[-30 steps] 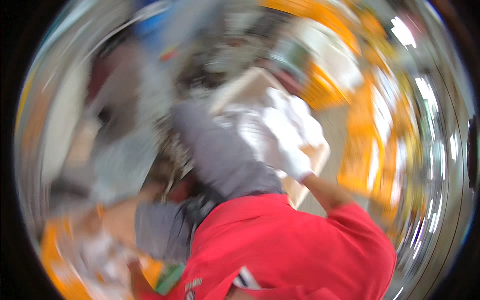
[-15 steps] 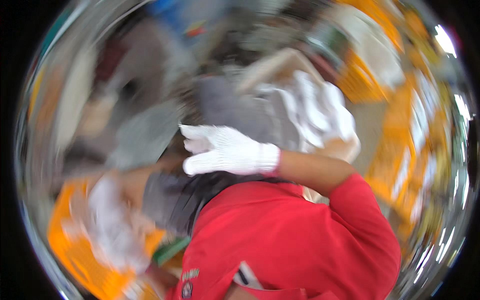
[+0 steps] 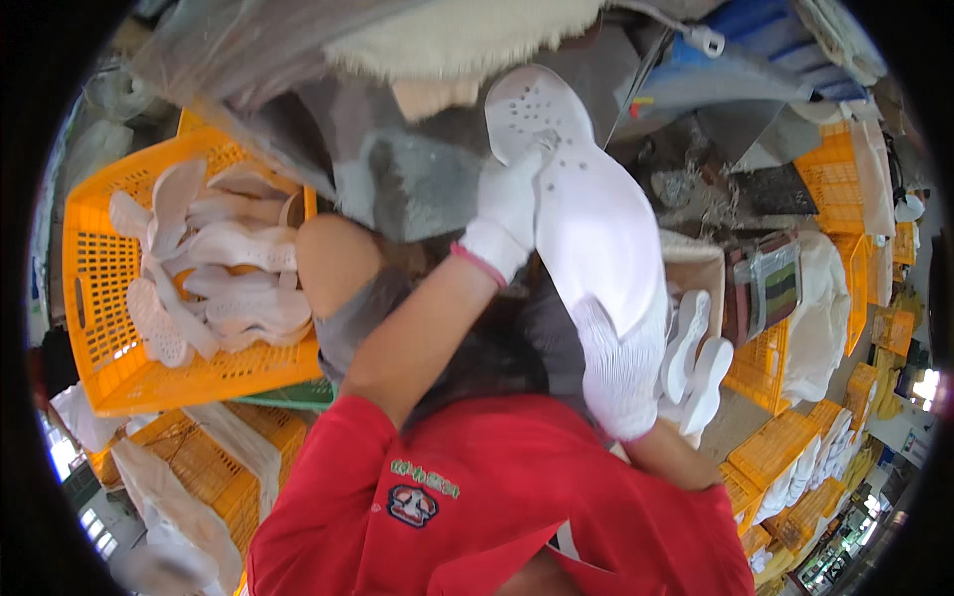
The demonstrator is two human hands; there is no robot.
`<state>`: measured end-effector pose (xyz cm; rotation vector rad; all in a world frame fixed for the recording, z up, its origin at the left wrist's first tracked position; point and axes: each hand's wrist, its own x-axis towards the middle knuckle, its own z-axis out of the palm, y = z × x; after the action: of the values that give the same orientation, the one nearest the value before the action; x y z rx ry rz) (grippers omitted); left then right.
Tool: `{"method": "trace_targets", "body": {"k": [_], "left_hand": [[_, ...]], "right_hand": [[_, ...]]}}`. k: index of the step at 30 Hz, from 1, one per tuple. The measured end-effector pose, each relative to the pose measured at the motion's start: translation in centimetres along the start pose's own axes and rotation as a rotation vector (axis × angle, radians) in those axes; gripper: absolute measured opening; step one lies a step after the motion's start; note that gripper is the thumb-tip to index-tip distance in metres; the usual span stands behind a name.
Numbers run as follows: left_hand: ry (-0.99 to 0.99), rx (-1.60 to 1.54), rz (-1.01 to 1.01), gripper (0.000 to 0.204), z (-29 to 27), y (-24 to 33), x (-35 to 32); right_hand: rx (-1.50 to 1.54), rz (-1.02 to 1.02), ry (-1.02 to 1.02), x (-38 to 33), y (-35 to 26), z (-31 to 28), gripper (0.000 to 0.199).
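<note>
A large white shoe sole, perforated with small holes near its upper end, is held up in the middle of the view, running from 12 o'clock down toward 4 o'clock. The left hand, in a white glove with a pink cuff, has its fingers closed on the sole's upper left edge. The right hand, also white-gloved, is wrapped around the sole's lower end from beneath. Both forearms rise from a red shirt filling the lower edge, above grey shorts and a bare knee.

At 9 o'clock an orange plastic crate with a lattice wall holds a loose pile of white soles. Just below it, at 7 o'clock, more orange crates are stacked, with pale plastic bags draped over them. At 3 o'clock, just beside the right hand, a beige box carries a few more white soles standing on end. Further right, stacked orange crates run from 2 to 5 o'clock, some covered in white sacks. At 12 o'clock hang grey cloth, a clear plastic sheet and a cream fleecy piece; blue sheeting lies at 1 o'clock. The room is a crowded workshop; the floor is largely hidden.
</note>
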<state>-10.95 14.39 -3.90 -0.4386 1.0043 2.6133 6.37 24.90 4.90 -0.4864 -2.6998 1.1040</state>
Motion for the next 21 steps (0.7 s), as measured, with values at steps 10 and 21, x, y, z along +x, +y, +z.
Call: {"method": "trace_targets", "body": {"k": [10,21], "left_hand": [[-0.049,0.862,-0.102,0.065,-5.4,6.1,12.1],[-0.288,0.474,-0.158,0.057,-5.5,4.2,2.3]], "right_hand": [[-0.107,-0.645,0.112,18.1,-0.5,5.8,0.026],[-0.464,-0.842,-0.059,21.3,-1.6,6.3,0.027]]}}
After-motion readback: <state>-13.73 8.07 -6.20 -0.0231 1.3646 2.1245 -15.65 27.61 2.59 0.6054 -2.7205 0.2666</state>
